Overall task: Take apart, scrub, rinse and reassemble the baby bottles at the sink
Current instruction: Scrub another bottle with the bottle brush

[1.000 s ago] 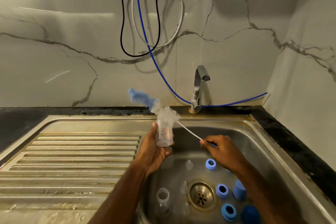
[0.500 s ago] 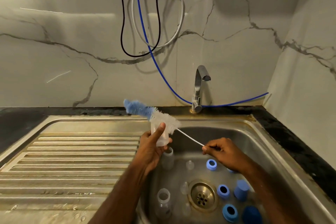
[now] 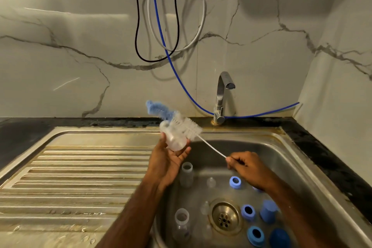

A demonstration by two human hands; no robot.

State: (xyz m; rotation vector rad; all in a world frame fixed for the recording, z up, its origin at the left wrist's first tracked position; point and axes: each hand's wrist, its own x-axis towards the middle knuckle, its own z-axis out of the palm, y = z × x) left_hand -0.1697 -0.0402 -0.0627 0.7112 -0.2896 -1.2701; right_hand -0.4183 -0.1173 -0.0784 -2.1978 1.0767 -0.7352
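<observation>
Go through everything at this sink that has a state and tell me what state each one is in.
Left hand: holds the clear bottle, tilted.
Clear bottle: cap off, brush bristles against it.
Bottle brush: raised above the sink, wire handle pinched.
Right hand: pinches the brush handle.
Tap: no water running.
Two bottles in the basin: upright, open, uncapped.
Blue rings: loose, off the bottles.
Drain: unplugged, strainer showing.

Two bare forearms enter from the lower edge; left hand (image 3: 168, 164) and right hand (image 3: 251, 169) ungloved, no sleeves visible.
</observation>
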